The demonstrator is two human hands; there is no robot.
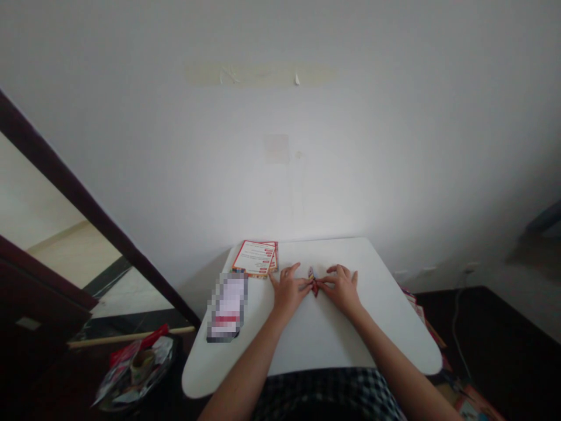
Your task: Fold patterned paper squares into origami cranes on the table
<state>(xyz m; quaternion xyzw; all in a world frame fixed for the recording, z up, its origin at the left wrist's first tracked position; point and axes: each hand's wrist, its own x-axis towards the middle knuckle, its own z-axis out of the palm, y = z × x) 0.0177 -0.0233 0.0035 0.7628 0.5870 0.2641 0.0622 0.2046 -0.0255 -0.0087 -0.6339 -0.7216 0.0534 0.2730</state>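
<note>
A small folded piece of colourful paper (315, 287), red with patterned parts, lies at the middle of the white table (324, 345). From its left side my left hand (287, 286) pinches it between thumb and fingertips. My right hand (342, 286) grips the opposite side in the same way, its other fingers curled above the tabletop. The fingertips of both hands nearly meet and hide the paper's centre. Its upper tip points toward the wall and its lower tip toward me.
Printed cards (254, 257) with red borders lie stacked at the table's back left. A blurred-out phone (227, 307) rests near the left edge. On the floor at left stands a bin (135, 374) full of wrappers. The wall (307, 193) rises behind the table.
</note>
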